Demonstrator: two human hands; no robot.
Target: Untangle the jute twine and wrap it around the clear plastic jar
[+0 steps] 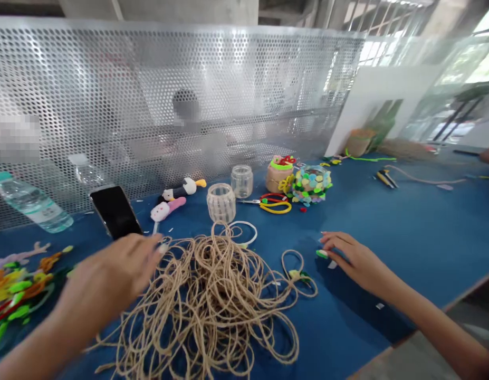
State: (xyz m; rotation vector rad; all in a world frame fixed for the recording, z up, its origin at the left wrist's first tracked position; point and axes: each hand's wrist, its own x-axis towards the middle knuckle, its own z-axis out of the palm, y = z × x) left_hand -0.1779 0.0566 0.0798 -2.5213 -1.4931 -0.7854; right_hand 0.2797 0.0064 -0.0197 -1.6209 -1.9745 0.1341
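My left hand (109, 269), blurred by motion, is over the left side of a loose heap of brown twine (212, 295). Its fingers reach forward, loosely apart, and I make out nothing held in them. Near its fingertips are a narrow whitish stick (156, 227) and a black phone (116, 212) propped upright. At the right, my right hand (353, 261) is low over the blue table, its thumb and fingers pinching a small green and white piece (322, 254). Between the heap and this hand lies a twine loop (301, 279) with a yellow-green bit at its knot.
Two glass jars (221, 203), scissors (276, 203), a twine-wrapped jar (279, 177) and a button-covered jar (310, 184) stand behind the heap. Coloured pipe cleaners (18, 290) and a water bottle (34, 203) are left. A perforated metal screen (149, 95) closes the back.
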